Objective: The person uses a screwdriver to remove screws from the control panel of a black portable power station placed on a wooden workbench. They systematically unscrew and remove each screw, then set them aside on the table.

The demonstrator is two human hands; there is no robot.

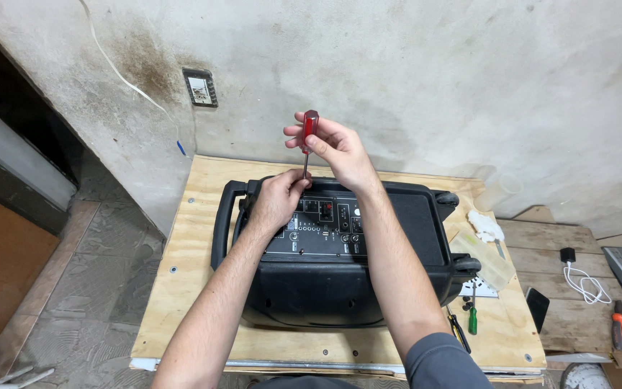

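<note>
Red, hard and slim, the screwdriver [308,140] is standing upright, right hand [336,151] pinching its smooth handle while left hand [278,198] fingers are closing around the tip above the speaker's control panel [322,227].

A rough home workshop: a bare plywood tabletop [181,245] stands against a stained, unpainted plaster wall [433,79], with a green-handled screwdriver [472,315] near its right edge and orange-handled pliers [621,330] on planks farther right.
</note>
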